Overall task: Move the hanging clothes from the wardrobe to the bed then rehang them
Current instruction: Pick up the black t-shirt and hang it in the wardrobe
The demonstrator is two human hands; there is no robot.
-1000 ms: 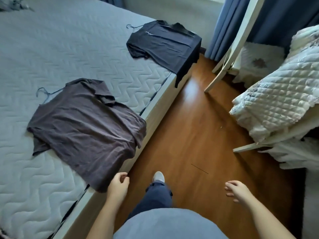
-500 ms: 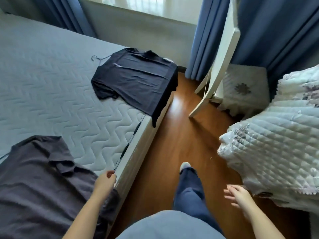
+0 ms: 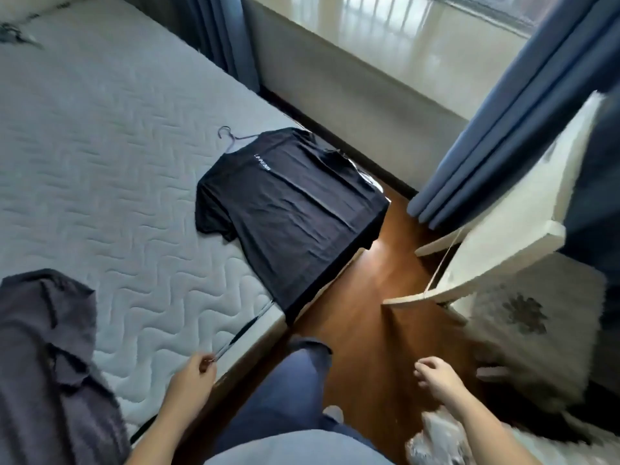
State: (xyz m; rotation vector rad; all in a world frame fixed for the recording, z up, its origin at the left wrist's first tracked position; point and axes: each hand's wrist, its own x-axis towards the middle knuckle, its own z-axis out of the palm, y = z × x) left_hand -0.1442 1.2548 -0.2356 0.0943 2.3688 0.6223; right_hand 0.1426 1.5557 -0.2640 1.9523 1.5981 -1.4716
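A black T-shirt (image 3: 292, 209) on a wire hanger (image 3: 231, 137) lies flat on the grey quilted bed (image 3: 100, 162), its hem draped over the bed's edge. A dark brown shirt (image 3: 47, 364) lies on the bed at the lower left, partly out of frame. My left hand (image 3: 196, 372) hovers over the bed's near edge between the two shirts, fingers loosely curled and holding nothing. My right hand (image 3: 436, 377) hangs over the wooden floor, fingers apart and empty. The wardrobe is out of view.
A strip of wooden floor (image 3: 362, 313) runs between the bed and a white folding rack (image 3: 496, 236) on the right. Blue curtains (image 3: 496, 135) hang by the window. A white quilted cover (image 3: 523, 323) lies under the rack. My leg in blue trousers (image 3: 285, 397) steps forward.
I have walked along the bed toward the black T-shirt, which now looks nearer. The brown shirt has slid to the lower left. My left hand has come off the brown shirt.
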